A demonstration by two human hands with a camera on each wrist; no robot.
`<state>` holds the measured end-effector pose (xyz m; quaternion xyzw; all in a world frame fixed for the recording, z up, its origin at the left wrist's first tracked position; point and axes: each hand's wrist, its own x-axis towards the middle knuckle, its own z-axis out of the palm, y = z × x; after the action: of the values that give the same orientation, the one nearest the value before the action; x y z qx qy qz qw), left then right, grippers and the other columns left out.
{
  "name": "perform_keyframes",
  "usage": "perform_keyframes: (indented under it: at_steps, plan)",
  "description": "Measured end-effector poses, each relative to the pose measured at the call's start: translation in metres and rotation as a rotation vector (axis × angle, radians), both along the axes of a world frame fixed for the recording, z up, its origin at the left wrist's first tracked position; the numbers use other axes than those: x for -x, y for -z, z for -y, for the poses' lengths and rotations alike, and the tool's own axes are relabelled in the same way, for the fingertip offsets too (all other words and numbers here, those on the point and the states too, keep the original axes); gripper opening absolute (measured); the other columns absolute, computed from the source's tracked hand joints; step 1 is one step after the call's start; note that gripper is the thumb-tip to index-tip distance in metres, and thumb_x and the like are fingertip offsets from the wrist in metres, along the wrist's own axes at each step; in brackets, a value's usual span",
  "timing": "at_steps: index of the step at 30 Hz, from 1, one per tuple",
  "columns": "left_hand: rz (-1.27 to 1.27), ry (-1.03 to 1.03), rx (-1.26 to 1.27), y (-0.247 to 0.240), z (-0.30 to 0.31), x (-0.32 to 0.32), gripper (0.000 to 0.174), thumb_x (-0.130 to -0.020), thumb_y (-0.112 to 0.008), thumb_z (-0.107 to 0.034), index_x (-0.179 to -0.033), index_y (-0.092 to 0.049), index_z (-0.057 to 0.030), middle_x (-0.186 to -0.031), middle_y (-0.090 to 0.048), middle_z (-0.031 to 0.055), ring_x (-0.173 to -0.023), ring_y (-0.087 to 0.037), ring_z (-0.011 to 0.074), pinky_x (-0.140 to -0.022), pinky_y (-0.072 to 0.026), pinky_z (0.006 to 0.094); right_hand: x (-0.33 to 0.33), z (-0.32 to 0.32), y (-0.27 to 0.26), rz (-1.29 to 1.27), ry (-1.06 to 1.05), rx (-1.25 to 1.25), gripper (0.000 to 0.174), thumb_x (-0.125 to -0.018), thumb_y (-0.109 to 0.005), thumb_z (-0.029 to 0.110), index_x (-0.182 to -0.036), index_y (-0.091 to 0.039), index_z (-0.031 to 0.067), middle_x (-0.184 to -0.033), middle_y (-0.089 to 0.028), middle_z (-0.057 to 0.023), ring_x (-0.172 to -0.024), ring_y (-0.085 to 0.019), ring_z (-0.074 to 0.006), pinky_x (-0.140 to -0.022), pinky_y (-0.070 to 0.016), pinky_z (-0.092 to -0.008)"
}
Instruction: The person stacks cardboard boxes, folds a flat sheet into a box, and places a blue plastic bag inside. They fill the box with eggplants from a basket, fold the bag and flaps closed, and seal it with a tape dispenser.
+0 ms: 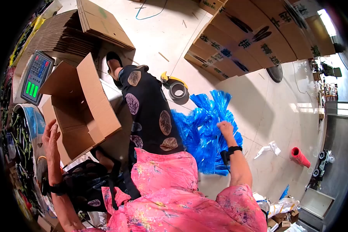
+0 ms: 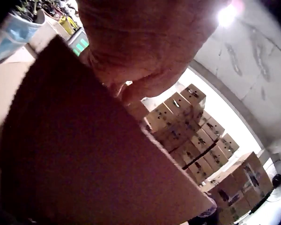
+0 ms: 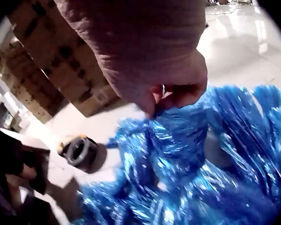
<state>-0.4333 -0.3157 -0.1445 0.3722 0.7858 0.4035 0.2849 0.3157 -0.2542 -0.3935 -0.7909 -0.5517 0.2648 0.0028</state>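
A cardboard box [image 1: 71, 112] with raised flaps stands open at the left in the head view. My left hand [image 1: 51, 141] is at its near left side, fingers loosely bent beside the wall. In the left wrist view a dark cardboard flap [image 2: 93, 145] fills the foreground and hides part of the left hand [image 2: 145, 42]. On the right, my right hand [image 1: 226, 129] is over a pile of shiny blue plastic bags [image 1: 205, 135]. The right wrist view shows its thumb and fingers [image 3: 187, 93] pinching a gathered part of the blue plastic [image 3: 182, 136].
A scale with a green display [image 1: 36, 79] stands left of the box, near stacked flat cardboard [image 1: 62, 34]. A tape dispenser [image 1: 178, 89] lies on the floor. Packed cartons [image 1: 251, 38] rise at the back right; a red cone-shaped tube [image 1: 299, 157] lies at the right.
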Motion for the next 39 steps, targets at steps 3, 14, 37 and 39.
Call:
perform_keyframes:
  at_steps: [3,14,37,39]
  plan:
    - [0.053,0.087,-0.043,-0.039,-0.019,-0.049,0.033,-0.098,-0.058,-0.023,-0.125,-0.061,-0.0030,-0.122,-0.063,0.0034,-0.104,-0.060,0.0131,-0.090,-0.0453,0.0256,0.011,-0.032,-0.062,-0.111,-0.108,-0.399,0.023,-0.089,-0.062,0.029,-0.087,-0.067,0.0062,-0.084,-0.067,-0.0171,-0.075,-0.064,-0.0338,-0.067,-0.0487,-0.0433]
    - [0.592,0.879,0.063,-0.055,-0.055,-0.258,0.063,-0.087,-0.068,-0.007,-0.143,-0.039,-0.0017,-0.134,-0.052,0.0131,-0.125,-0.050,0.0215,-0.098,-0.0477,0.0351,0.182,-0.066,-0.246,-1.630,0.314,-0.112,0.040,-0.098,-0.058,0.028,-0.126,-0.048,0.0009,-0.118,-0.063,-0.0155,-0.111,-0.060,-0.0212,-0.101,-0.0463,-0.0329]
    - [0.938,0.170,-0.601,-0.125,-0.097,-0.088,0.015,-0.101,-0.048,-0.018,-0.100,-0.057,-0.0057,-0.088,-0.061,-0.0002,-0.080,-0.060,0.0084,-0.075,-0.0522,0.0257,0.415,-0.151,-0.368,-2.033,0.054,-0.305,0.032,-0.103,-0.041,0.013,-0.132,-0.053,0.0066,-0.122,-0.061,-0.0094,-0.109,-0.060,-0.0227,-0.099,-0.0495,-0.0389]
    - [0.787,0.080,-0.545,-0.107,-0.094,-0.063,0.014,-0.101,-0.049,-0.017,-0.102,-0.057,-0.0055,-0.085,-0.060,-0.0015,-0.078,-0.057,0.0068,-0.074,-0.0500,0.0226,0.418,-0.161,-0.343,-1.974,0.103,-0.324,0.033,-0.101,-0.040,0.012,-0.132,-0.052,0.0066,-0.123,-0.060,-0.0091,-0.111,-0.059,-0.0228,-0.100,-0.0477,-0.0390]
